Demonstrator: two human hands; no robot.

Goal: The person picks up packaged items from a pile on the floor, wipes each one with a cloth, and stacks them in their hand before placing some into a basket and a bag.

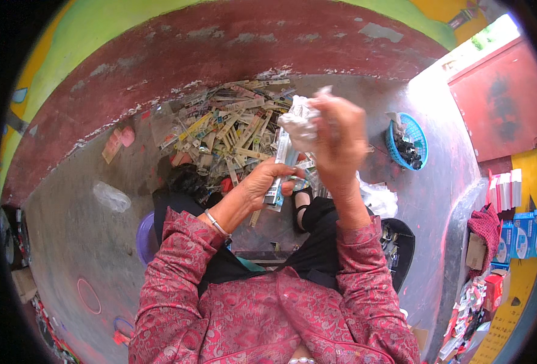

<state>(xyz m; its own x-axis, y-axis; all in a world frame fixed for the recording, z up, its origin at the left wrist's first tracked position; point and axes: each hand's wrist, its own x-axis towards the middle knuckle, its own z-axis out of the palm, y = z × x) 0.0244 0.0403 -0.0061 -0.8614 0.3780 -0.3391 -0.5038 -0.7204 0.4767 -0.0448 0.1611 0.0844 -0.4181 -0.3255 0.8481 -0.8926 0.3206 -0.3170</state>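
Observation:
My left hand is closed round the lower part of a narrow, flat strip-shaped packet, pale with a dark printed end, held upright and tilted. My right hand is raised just right of it and smeared by motion. A crumpled greyish-white cloth is gripped in its fingers, against or just in front of the packet's upper end. Whether the cloth touches the packet I cannot tell. Beyond both hands, a heap of similar long flat strips lies on the floor.
A blue plastic basket with dark things in it stands at the right. White plastic and a black container are by my right leg, a purple basin by my left. Blue boxes line the far right. A clear bag lies left.

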